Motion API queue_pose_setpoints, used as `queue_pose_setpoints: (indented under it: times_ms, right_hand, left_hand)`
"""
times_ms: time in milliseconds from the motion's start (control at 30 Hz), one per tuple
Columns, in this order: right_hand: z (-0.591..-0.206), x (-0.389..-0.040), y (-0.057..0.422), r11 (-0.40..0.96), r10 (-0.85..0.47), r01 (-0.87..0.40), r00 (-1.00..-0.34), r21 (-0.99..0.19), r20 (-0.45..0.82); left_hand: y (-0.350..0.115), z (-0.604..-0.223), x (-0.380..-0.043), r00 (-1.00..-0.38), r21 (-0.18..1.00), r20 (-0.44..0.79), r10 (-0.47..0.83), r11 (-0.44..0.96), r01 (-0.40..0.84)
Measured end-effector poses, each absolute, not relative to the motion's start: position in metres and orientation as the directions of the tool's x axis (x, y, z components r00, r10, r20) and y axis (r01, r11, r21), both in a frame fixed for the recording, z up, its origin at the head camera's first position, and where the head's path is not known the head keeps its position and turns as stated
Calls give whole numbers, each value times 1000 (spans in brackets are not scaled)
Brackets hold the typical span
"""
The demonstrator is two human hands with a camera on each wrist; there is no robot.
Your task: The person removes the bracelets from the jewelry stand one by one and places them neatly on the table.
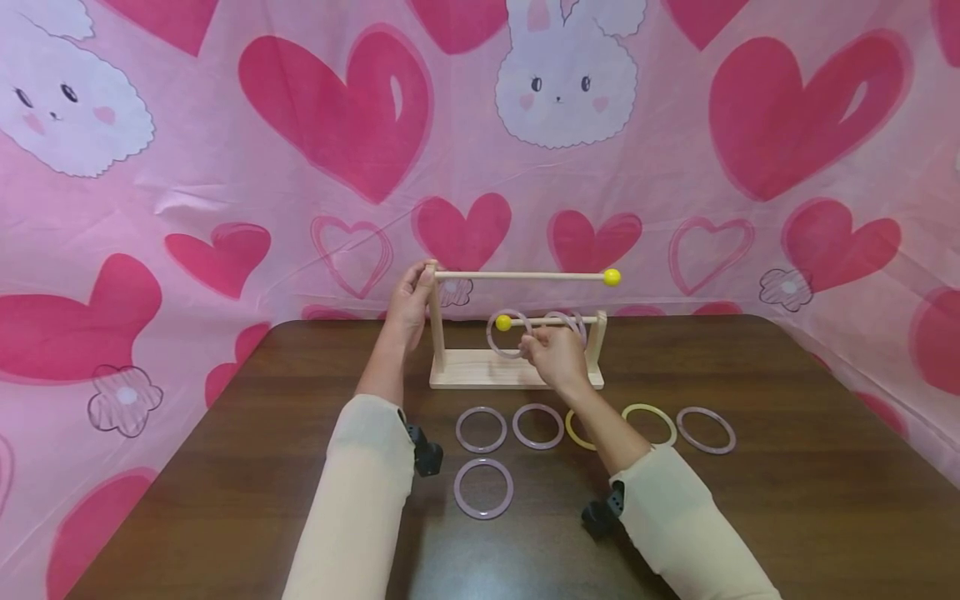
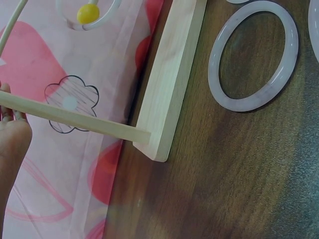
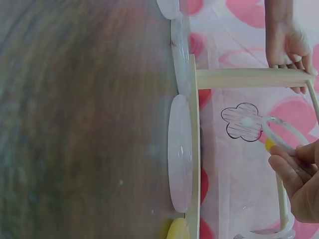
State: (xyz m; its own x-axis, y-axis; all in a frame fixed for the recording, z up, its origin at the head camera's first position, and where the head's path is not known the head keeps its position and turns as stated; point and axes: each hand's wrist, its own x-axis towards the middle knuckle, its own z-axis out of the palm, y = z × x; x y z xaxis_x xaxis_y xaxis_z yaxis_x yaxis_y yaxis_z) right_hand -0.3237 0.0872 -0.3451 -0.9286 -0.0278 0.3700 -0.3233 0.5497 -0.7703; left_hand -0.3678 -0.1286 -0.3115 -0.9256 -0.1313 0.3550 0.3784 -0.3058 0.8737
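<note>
My left hand [image 1: 408, 307] grips the top of the left post [image 1: 437, 325] of a two-rod wooden stand [image 1: 480, 371]. My right hand [image 1: 558, 357] pinches a pale lilac bangle [image 1: 490, 337] by its edge, at the free end of the stand's lower rod. The yellow ball [image 1: 503, 322] on that end shows inside the bangle's ring in the head view. Further along the lower rod, close to the right post [image 1: 596, 342], hang more lilac bangles [image 1: 579, 323], partly hidden by my right hand. The upper rod [image 1: 525, 275] carries a yellow ball [image 1: 612, 277] and no bangles.
On the brown table [image 1: 247, 500], a row of bangles lies before the stand: lilac [image 1: 481, 407], lilac [image 1: 537, 406], yellow [image 1: 568, 429] partly behind my right forearm, yellow [image 1: 649, 407], lilac [image 1: 707, 452]. Another lilac bangle [image 1: 483, 514] lies nearer. A pink heart-patterned cloth [image 1: 300, 167] hangs behind.
</note>
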Motion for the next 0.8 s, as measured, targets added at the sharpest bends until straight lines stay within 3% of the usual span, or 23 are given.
queue_pose_setpoints:
  times_ms: [367,800]
  right_hand:
    - [-343,-320,92,487,-44,-339,-930,-805,364]
    - [-344,-310,97,514,-78,-366,-920,-775,383]
  left_hand:
    - [-128,-313,-369,-927,873,347,-140,-313,374]
    - [-128,-313,-369,-931,878,340,-133,-310,365]
